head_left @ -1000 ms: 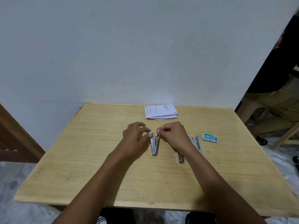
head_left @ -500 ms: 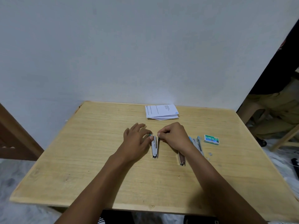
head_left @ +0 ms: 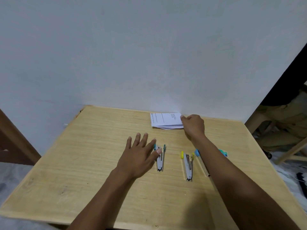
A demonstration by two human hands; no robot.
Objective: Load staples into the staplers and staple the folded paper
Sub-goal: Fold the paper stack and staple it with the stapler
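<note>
The left hand (head_left: 139,156) lies flat with fingers spread, its thumb touching the green stapler (head_left: 160,161). That stapler is swung open like a V. Beside it, the yellow stapler (head_left: 188,165) lies open too. A blue stapler (head_left: 197,153) peeks out from under the right arm. The folded paper (head_left: 166,121) sits at the table's (head_left: 83,163) far edge by the wall. The right hand (head_left: 192,125) pinches its right side. Bare wood shows at the left and front.
</note>
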